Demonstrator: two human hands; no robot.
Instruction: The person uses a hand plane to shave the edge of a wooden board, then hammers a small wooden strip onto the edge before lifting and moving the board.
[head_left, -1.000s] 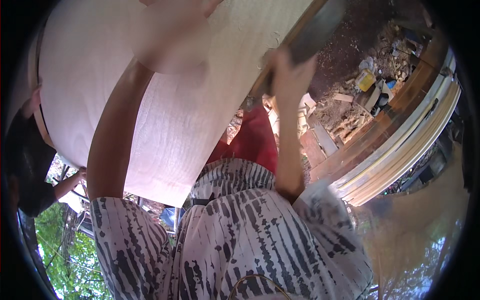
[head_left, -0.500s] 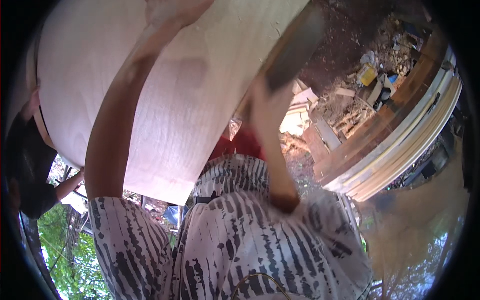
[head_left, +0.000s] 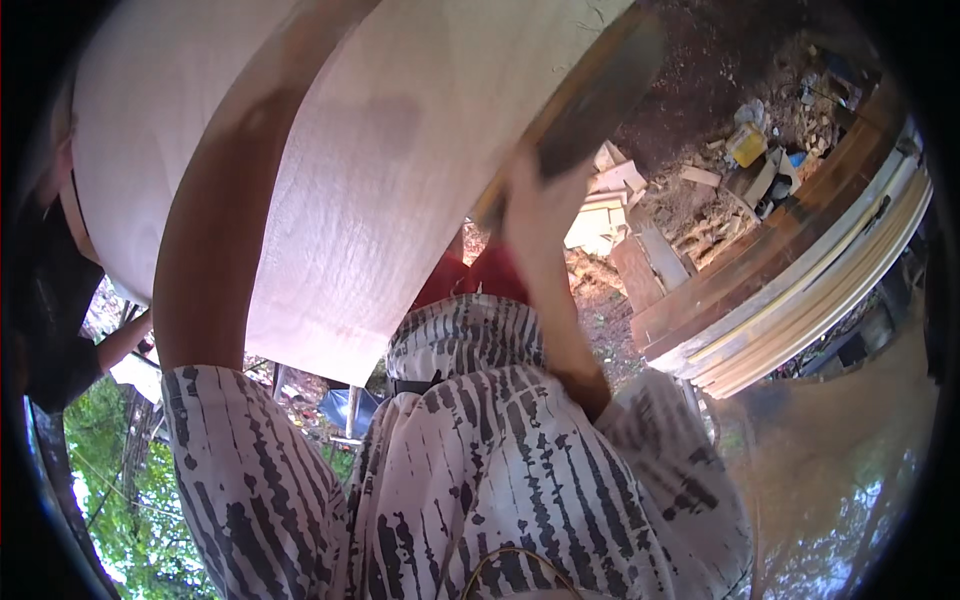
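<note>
A broad pale wooden sheet (head_left: pixel 350 190) fills the upper left and middle, its right edge running diagonally. My left forearm (head_left: pixel 225 210) reaches across it, and the left hand is past the top of the picture. At the sheet's right edge, my right hand (head_left: pixel 540 195) is blurred by motion. It appears closed on a long, dark, flat blade-like tool (head_left: pixel 595 100), which lies along that edge. Blur hides the tool's exact kind and the finger positions.
Another person in dark clothing (head_left: pixel 55 290) is at the far left beside the sheet. Stacked planks (head_left: pixel 800 270) stand at right. Wood offcuts (head_left: pixel 605 205), shavings and a yellow container (head_left: pixel 746 146) litter the ground. A blue item (head_left: pixel 350 408) is below the sheet.
My left forearm has reached farther up, taking the left hand out of view. My right hand and the dark tool stay at the sheet's edge, still blurred, with only a slight shift.
</note>
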